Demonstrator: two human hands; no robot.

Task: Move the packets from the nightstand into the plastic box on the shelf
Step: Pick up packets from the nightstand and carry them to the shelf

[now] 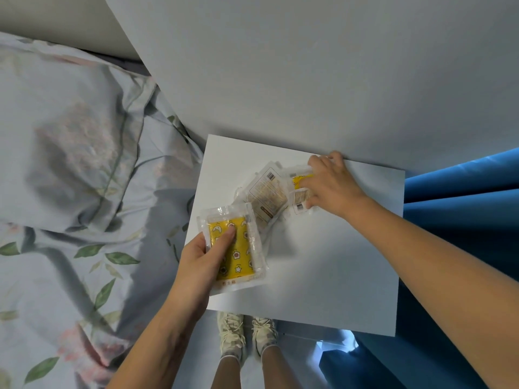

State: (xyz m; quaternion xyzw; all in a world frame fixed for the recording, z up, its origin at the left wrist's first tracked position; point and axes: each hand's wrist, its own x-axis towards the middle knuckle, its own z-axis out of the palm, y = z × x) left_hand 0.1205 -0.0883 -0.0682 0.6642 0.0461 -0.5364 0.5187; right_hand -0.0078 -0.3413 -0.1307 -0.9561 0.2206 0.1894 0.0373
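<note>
Packets (238, 245), clear-wrapped, yellow-patterned

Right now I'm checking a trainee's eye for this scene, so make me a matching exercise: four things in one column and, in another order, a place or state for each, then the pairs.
Things:
1. yellow packet
2. face-down packet
3. curtain
4. pillow

Places or states:
A. on the bed, left of the nightstand
B. gripped by the left hand
C. hangs right of the nightstand
D. lies on the nightstand between both hands, barcode up

Pairs: 1-B, 2-D, 3-C, 4-A

The right hand grips another packet by the wall.
</note>
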